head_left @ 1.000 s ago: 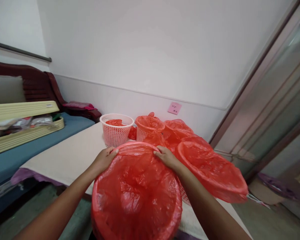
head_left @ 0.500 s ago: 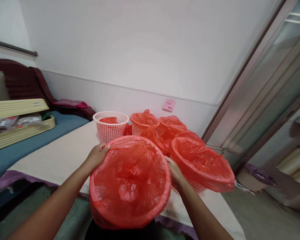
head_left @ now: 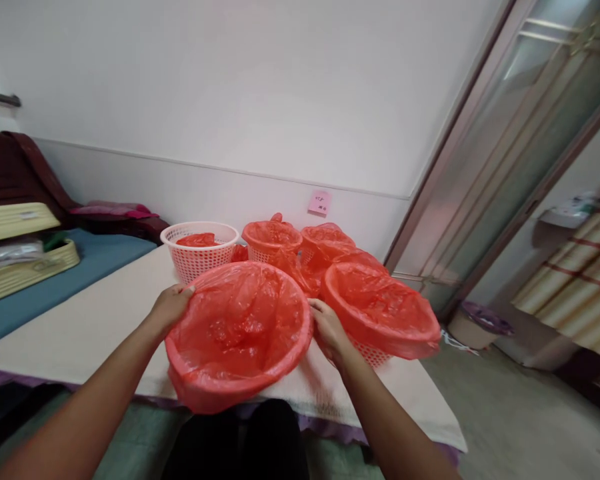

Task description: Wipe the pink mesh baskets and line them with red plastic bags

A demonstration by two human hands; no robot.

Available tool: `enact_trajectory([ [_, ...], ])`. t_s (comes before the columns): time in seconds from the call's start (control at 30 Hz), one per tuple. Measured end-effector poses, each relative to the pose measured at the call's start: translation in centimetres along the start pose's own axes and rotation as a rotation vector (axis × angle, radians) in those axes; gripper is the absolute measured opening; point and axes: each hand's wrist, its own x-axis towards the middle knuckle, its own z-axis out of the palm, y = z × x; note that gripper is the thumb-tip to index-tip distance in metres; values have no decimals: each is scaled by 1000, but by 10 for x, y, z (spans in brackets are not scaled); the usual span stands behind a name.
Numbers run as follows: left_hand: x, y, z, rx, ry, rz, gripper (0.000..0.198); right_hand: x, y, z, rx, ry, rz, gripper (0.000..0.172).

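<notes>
A round basket (head_left: pixel 240 333) lined with a red plastic bag is tilted toward me at the table's front edge. The bag folds over the rim and covers the outside. My left hand (head_left: pixel 173 303) grips the rim at the left, thumb on top. On the opposite side my right hand (head_left: pixel 329 328) holds the rim, its fingers partly hidden behind it. Just right of that hand stands another red-lined basket (head_left: pixel 375 353), its bag hanging loosely over the edge.
Behind are a white perforated basket (head_left: pixel 200 263) with red plastic inside and two more red-lined baskets (head_left: pixel 270 250). A cream cloth (head_left: pixel 100 320) covers the table. A pink note (head_left: pixel 319 203) is on the wall. At right, a bin (head_left: pixel 477 323) stands on the floor.
The held basket has moved forward over the table edge, and its opening is tipped further upward. Both hands keep their hold on the rim. The view has swung to the right.
</notes>
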Motion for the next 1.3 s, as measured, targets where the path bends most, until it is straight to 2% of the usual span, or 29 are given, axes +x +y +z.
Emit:
enact_trajectory([
  [0.13, 7, -1, -1, -29, -13, -95, 28, 2, 19, 4, 31, 6, 28, 24],
  [0.23, 5, -1, 1, -92, -27, -139, 29, 2, 28, -2, 45, 26, 54, 19],
  [0.33, 2, 2, 9, -155, -46, -174, 28, -2, 26, -11, 82, 82, 46, 16],
  [0.4, 1, 5, 15, -189, -56, -191, 29, -8, 21, -14, 125, 88, 40, 19],
  [0.53, 4, 6, 24, -225, -65, -206, 27, -29, 15, -9, 219, 27, 93, 30],
  [0.7, 1, 8, 24, -240, -59, -213, 27, -44, 23, -1, 291, 27, 101, 35],
  [0.8, -3, 10, 24, -243, -59, -215, 27, -46, 32, -1, 272, 24, 119, 36],
  [0.97, -4, 9, 24, -240, -63, -214, 27, -46, 44, -13, 91, 19, 137, 22],
  [1.07, -1, 9, 24, -244, -57, -216, 28, -40, 38, -25, -99, 82, 50, 16],
  [1.17, 0, 8, 25, -247, -57, -213, 29, -30, 12, -29, -299, 206, -185, 19],
  [1.23, 1, 8, 25, -234, -58, -207, 29, -23, -10, -21, -434, 237, -371, 23],
  [1.3, 1, 7, 25, -212, -51, -197, 28, -18, -29, -6, -563, 195, -520, 26],
])
